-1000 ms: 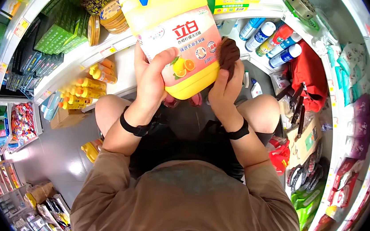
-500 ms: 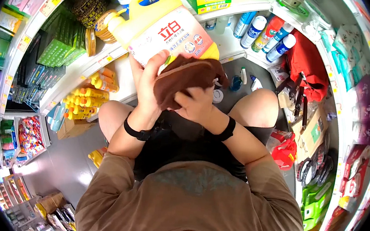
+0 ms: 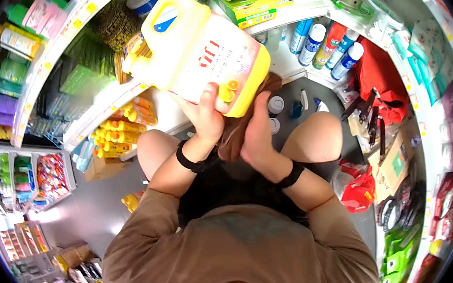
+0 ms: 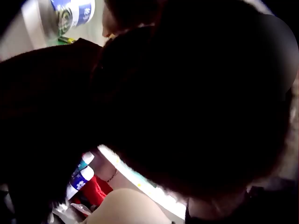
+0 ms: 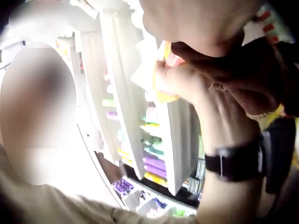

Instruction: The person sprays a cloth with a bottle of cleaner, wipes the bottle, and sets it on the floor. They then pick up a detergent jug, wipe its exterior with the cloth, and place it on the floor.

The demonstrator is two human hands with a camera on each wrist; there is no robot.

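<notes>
A yellow jug with a white and pink label is held up, tilted, its capped neck toward the left. My left hand grips its lower side, the thumb on the label. My right hand holds a brown cloth against the jug's base, thumb straight; its other fingers are hidden. The right wrist view shows the cloth beneath my right hand, with my left hand at the jug. Dark shapes fill most of the left wrist view.
Curved shelves surround me. Spray cans stand on the shelf ahead, beside a red bag. Yellow bottles line the lower left shelf. White-capped items are on the floor between my knees and the shelf. A red plastic bag lies at right.
The jug has tilted further and moved slightly down. The cloth and my right hand have moved from in front of the jug's lower part to its right-hand base edge.
</notes>
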